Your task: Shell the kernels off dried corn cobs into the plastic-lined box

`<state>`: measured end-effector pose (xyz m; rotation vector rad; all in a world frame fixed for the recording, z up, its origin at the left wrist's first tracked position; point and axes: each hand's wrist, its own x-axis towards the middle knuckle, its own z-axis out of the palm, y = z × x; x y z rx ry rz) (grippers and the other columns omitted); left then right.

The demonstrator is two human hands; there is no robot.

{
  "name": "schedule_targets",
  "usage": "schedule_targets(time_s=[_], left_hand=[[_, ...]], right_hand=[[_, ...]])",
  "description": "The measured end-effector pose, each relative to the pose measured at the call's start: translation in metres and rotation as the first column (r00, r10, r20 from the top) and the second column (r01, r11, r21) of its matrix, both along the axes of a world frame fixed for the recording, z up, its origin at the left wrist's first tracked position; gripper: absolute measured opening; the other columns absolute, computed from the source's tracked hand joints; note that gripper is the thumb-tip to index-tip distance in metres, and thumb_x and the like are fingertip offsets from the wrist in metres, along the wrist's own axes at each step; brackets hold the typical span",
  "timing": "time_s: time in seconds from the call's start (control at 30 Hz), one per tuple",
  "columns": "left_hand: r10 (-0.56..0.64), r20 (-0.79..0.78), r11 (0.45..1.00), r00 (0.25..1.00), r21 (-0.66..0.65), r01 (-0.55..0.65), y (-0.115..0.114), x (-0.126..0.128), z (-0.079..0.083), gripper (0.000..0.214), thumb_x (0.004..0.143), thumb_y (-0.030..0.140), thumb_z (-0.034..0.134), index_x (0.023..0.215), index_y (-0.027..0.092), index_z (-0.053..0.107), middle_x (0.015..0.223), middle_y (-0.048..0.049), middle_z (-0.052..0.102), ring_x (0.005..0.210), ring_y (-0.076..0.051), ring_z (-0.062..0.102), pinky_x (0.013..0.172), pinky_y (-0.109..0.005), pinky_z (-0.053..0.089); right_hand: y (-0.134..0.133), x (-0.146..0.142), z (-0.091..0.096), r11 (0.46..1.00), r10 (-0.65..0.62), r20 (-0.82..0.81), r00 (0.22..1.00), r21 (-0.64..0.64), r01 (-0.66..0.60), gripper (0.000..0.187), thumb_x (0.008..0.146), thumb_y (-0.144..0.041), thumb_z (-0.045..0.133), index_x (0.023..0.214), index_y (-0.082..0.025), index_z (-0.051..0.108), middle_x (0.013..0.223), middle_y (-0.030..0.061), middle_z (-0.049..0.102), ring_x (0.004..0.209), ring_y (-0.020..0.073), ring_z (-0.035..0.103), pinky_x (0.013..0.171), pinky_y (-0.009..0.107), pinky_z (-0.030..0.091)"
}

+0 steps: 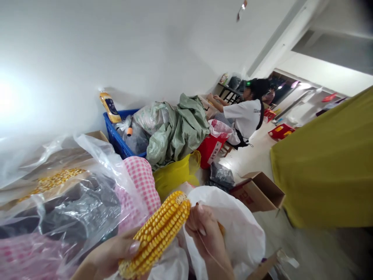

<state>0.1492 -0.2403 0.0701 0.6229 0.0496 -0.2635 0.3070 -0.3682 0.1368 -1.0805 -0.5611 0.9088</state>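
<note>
An ear of corn (160, 233) with dry yellow kernels slants across the lower middle of the head view. Around its lower end wrap the fingers of my left hand (113, 251), thumb lying along the kernels. My right hand (205, 233) is closed in a pinch right beside the cob's upper tip. A thin pale strand trails from those fingers down over the wrist; what the fingertips hold is too small to make out. Behind the right hand, a white sack (241, 229) stands with its mouth open. Loose corn kernels (58, 179) lie at left inside a clear plastic bag (96, 151).
A blue crate (116, 136) by the wall holds bags, a bottle (109, 105) and green sheeting (186, 128). Yellow bag (175, 173), red bag (212, 147) and cardboard box (262, 192) stand ahead. Another person (246, 116) sits farther off. Yellow cloth (326, 163) hangs at right.
</note>
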Motion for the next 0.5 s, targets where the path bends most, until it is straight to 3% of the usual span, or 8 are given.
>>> schedule_targets(time_s=[0.07,0.17,0.23,0.33,0.43,0.5], left_hand=[[0.005,-0.031,1.0,0.999,-0.025,-0.005,0.001,-0.003,-0.006,0.055,0.06,0.057,0.071,0.089,0.01,0.068,0.054,-0.0062,0.062,0.034,-0.008,0.046,0.03,-0.016,0.034],[0.014,-0.034,0.999,0.999,-0.049,-0.015,0.002,-0.006,-0.009,0.052,0.06,0.058,0.071,0.088,0.014,0.071,0.053,-0.0041,0.063,0.035,-0.007,0.048,0.031,-0.013,0.033],[0.027,-0.022,0.998,0.999,-0.049,-0.028,0.004,-0.008,-0.008,0.049,0.06,0.056,0.072,0.089,0.016,0.072,0.055,-0.0022,0.065,0.035,-0.006,0.048,0.032,-0.011,0.03],[0.059,-0.043,0.998,0.997,0.007,-0.059,0.009,-0.011,-0.005,0.046,0.062,0.052,0.072,0.091,0.017,0.071,0.057,-0.001,0.067,0.037,-0.005,0.049,0.035,-0.011,0.029],[0.144,-0.114,0.988,0.983,0.068,-0.137,0.013,-0.016,-0.004,0.042,0.062,0.045,0.074,0.096,0.02,0.071,0.068,0.0006,0.071,0.042,-0.006,0.055,0.042,-0.014,0.037],[0.167,-0.15,0.986,0.974,0.043,-0.162,0.014,-0.02,-0.005,0.042,0.059,0.043,0.076,0.095,0.022,0.071,0.076,0.0004,0.073,0.043,-0.006,0.056,0.043,-0.014,0.037]], right_hand=[[0.007,-0.002,0.003,0.998,0.013,-0.171,0.985,0.066,-0.002,0.065,0.076,-0.051,0.061,0.044,-0.018,0.016,0.041,-0.009,0.013,0.038,0.0045,0.012,0.036,0.018,0.014],[0.014,-0.001,0.005,0.996,-0.039,-0.24,0.97,0.069,0.057,0.062,0.075,-0.05,0.064,0.046,-0.018,0.019,0.043,-0.0098,0.013,0.039,0.0041,0.011,0.036,0.015,0.016],[0.012,0.001,0.003,1.0,-0.002,-0.213,0.977,-0.004,0.001,0.056,0.072,-0.067,0.057,0.051,-0.02,0.034,0.043,-0.0095,0.023,0.038,0.0048,0.018,0.035,0.015,0.021],[0.003,0.002,0.001,0.956,0.234,-0.073,0.97,-0.165,-0.243,0.071,0.066,-0.085,0.033,0.07,-0.018,0.056,0.053,-0.0026,0.047,0.043,0.0086,0.039,0.039,0.019,0.033],[-0.005,-0.003,0.0,0.889,0.4,0.044,0.916,-0.26,-0.376,0.062,0.079,-0.072,0.038,0.064,-0.015,0.059,0.054,0.0,0.052,0.045,0.0072,0.043,0.044,0.019,0.033],[-0.004,-0.006,0.0,0.931,0.342,0.054,0.938,-0.157,-0.33,0.052,0.084,-0.058,0.048,0.053,-0.016,0.053,0.044,-0.0035,0.044,0.039,0.0052,0.037,0.041,0.017,0.029]])
